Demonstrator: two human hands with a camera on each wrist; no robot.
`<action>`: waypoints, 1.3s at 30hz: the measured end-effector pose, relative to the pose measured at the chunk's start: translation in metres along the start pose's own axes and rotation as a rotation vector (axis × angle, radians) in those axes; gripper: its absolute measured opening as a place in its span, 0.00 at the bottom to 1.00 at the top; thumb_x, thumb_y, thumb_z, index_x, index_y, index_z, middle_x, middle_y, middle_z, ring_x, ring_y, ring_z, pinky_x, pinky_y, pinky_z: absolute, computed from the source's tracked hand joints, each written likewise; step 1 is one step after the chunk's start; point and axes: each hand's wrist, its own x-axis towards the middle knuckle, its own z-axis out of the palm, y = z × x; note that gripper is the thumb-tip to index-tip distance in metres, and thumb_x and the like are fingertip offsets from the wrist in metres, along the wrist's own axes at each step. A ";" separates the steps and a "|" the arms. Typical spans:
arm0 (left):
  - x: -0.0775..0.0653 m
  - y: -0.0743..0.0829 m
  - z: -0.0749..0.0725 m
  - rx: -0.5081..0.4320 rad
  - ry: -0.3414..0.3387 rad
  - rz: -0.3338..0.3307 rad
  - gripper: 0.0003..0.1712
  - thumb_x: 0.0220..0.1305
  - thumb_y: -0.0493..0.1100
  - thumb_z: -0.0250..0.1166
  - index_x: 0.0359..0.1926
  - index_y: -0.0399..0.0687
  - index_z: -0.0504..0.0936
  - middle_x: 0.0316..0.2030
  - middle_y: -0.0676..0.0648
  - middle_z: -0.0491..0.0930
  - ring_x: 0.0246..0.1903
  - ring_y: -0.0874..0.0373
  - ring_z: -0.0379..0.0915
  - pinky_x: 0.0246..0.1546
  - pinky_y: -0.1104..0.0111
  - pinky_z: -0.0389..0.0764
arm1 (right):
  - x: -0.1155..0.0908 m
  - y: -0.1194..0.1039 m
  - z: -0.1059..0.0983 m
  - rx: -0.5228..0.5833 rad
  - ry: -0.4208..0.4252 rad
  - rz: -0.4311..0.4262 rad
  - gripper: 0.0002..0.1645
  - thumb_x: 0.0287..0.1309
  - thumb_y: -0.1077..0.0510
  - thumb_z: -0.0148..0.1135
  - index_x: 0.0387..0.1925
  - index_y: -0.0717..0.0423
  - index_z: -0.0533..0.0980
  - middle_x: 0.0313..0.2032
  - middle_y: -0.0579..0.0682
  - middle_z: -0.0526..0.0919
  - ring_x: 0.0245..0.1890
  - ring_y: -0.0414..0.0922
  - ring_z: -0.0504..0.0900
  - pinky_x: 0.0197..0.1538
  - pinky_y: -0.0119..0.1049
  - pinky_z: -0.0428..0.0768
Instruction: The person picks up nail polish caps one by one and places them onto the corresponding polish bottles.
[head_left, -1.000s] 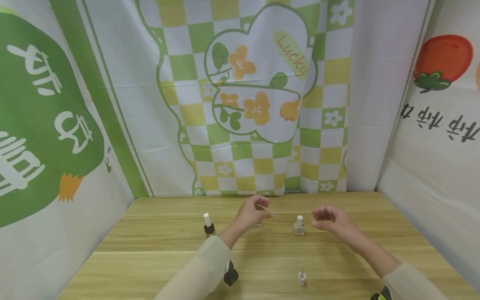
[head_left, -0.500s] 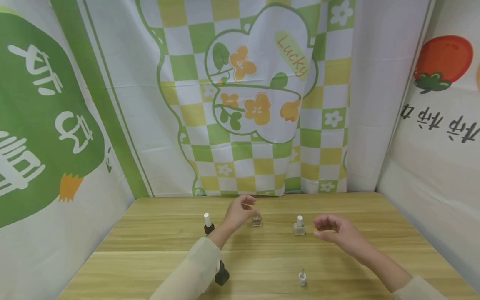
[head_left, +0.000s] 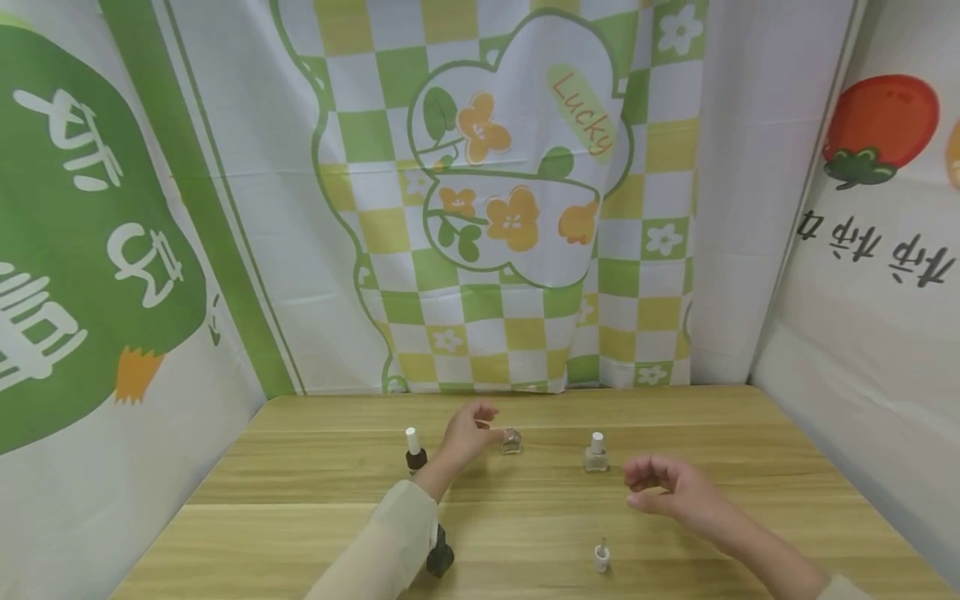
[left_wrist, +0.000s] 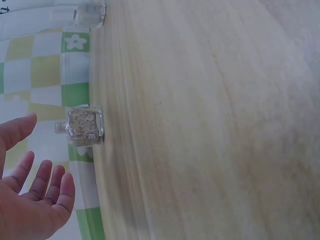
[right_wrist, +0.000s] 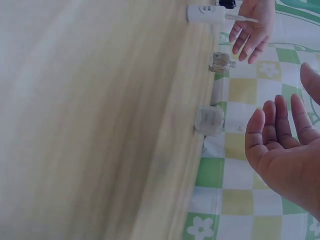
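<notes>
A small square nail polish bottle with glittery contents (head_left: pixel 512 441) stands uncapped on the table; its bare neck shows in the left wrist view (left_wrist: pixel 59 127). My left hand (head_left: pixel 463 442) is just left of it, fingers loosely bent and holding nothing. A white brush cap (head_left: pixel 602 557) stands nearer me with its brush pointing up. To the right, a pale nail polish bottle with a white cap (head_left: pixel 596 455) stands upright. My right hand (head_left: pixel 678 493) hovers to the right of and nearer than that bottle, fingers relaxed, with nothing in it.
A dark nail polish bottle with a white cap (head_left: pixel 415 452) stands at the left, partly hidden behind my left wrist. A black device (head_left: pixel 441 557) is at my left sleeve. Printed cloth (head_left: pixel 517 333) hangs behind the wooden table (head_left: pixel 315 467), with cloth walls at both sides.
My left hand has moved left, off the glittery bottle, which now shows fully. My right hand has come lower, toward me. The bottles and brush cap stay where they were.
</notes>
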 end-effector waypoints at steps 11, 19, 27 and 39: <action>0.007 -0.020 0.005 -0.006 -0.049 0.004 0.29 0.51 0.35 0.73 0.53 0.30 0.73 0.52 0.33 0.74 0.47 0.42 0.72 0.50 0.52 0.75 | -0.006 0.014 0.010 0.058 -0.146 -0.071 0.25 0.56 0.66 0.66 0.52 0.76 0.70 0.47 0.66 0.77 0.45 0.44 0.78 0.45 0.34 0.80; 0.010 -0.023 0.009 0.026 -0.054 0.001 0.28 0.48 0.33 0.74 0.51 0.30 0.74 0.48 0.34 0.76 0.46 0.43 0.74 0.48 0.53 0.77 | -0.007 0.019 0.020 0.084 -0.229 -0.029 0.27 0.54 0.65 0.67 0.53 0.74 0.70 0.47 0.64 0.76 0.46 0.48 0.77 0.47 0.34 0.79; 0.009 -0.021 0.015 0.072 -0.067 -0.005 0.27 0.45 0.32 0.76 0.48 0.33 0.76 0.44 0.39 0.77 0.44 0.44 0.74 0.48 0.54 0.76 | -0.006 0.023 0.028 0.098 -0.284 0.005 0.26 0.54 0.66 0.67 0.52 0.73 0.71 0.46 0.62 0.77 0.46 0.49 0.76 0.48 0.34 0.77; 0.010 -0.020 0.019 0.174 -0.080 0.017 0.19 0.47 0.32 0.75 0.39 0.37 0.77 0.34 0.46 0.78 0.36 0.52 0.74 0.39 0.60 0.78 | -0.001 0.027 0.040 0.068 -0.344 0.041 0.22 0.51 0.66 0.70 0.47 0.67 0.74 0.41 0.54 0.78 0.42 0.48 0.76 0.45 0.32 0.78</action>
